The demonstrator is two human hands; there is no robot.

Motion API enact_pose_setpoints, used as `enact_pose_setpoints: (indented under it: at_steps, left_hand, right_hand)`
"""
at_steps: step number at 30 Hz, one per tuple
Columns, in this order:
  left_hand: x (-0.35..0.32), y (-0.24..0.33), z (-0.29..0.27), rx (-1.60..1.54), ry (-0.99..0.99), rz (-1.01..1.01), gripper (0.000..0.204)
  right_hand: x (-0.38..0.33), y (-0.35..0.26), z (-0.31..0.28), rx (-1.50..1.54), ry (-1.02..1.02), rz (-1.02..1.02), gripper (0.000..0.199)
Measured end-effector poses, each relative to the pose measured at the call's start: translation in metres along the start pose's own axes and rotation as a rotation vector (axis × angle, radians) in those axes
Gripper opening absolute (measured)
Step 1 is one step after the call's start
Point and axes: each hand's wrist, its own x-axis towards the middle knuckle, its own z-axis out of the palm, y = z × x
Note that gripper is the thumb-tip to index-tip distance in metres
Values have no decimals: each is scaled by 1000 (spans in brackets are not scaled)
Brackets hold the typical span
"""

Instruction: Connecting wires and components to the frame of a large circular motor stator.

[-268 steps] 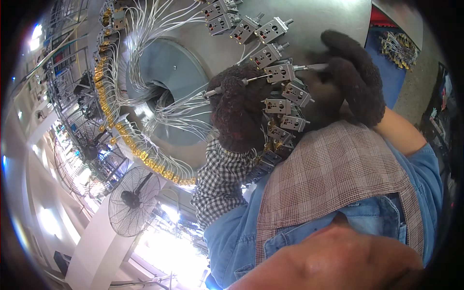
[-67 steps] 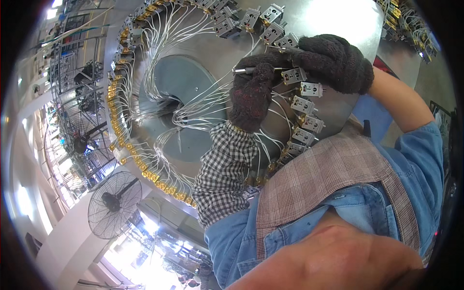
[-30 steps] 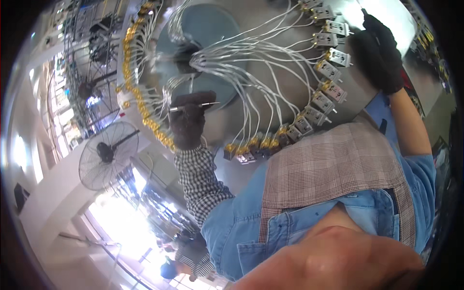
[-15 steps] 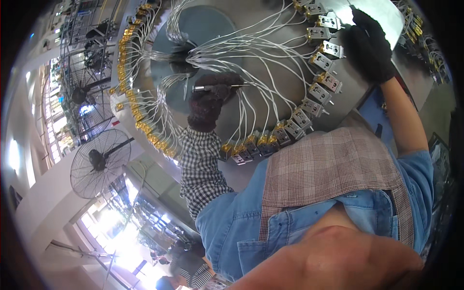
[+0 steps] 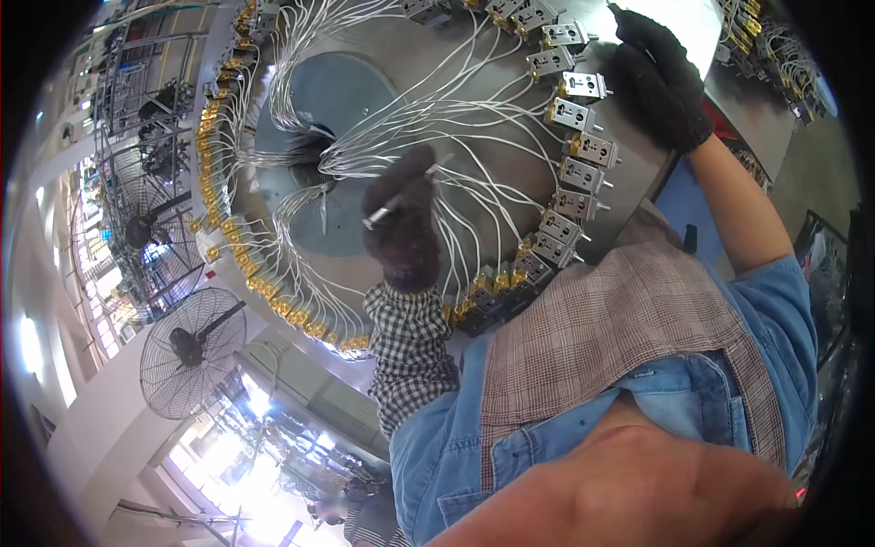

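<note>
The left hand (image 5: 401, 223), in a dark knitted glove, hangs above the wires just right of the round grey plate (image 5: 346, 82), its fingers curled around a thin metal tool (image 5: 381, 215). The tool's silver end shows on the left side of the fist, while its slim tip, blurred, pokes out on the far right. The right hand (image 5: 658, 82), gloved too, is at the far right over the shiny metal table (image 5: 629, 178), its fingers reaching toward the far side; whether it grips anything I cannot tell.

A curved row of small metal boxes (image 5: 583, 86) lies between the two hands — right of the left hand and well apart from it, but just left of the right hand. The row bends from the far side down to the near edge, close to the brown plaid apron (image 5: 602, 337). White wires (image 5: 392, 128) fan out from a hole in the grey plate to the boxes, some passing under the left hand. More wires run left to a curved line of brass pieces (image 5: 273, 305) along the table's rim.

A checked sleeve (image 5: 410, 351) covers the left forearm; the right forearm is bare. Beyond the table on the right lies a tangle of wired parts (image 5: 775, 55) — and at the near left stands a fan (image 5: 191, 351).
</note>
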Motion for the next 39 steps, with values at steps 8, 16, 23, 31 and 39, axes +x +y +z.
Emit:
enact_pose_setpoints:
  at_steps: [8,16,23,31,39]
  left_hand:
    - [16,6,19,-103,-260,-321,21]
    - [56,-22,72,-322,-111,-400,25]
    - [66,-29,107,-428,-131,-451,26]
    - [63,-50,91,-375,-197,-295,28]
    - [56,-58,89,-464,-104,-381,25]
  right_hand:
    - [-17,12,1,476,-144,548,32]
    - [-9,10,-7,1213,21,968,35]
    - [-6,19,-6,1431,1,1085,29]
    - [11,15,-5,1508,38,1185,26]
    - [26,-26,3,1447,-36,941,30]
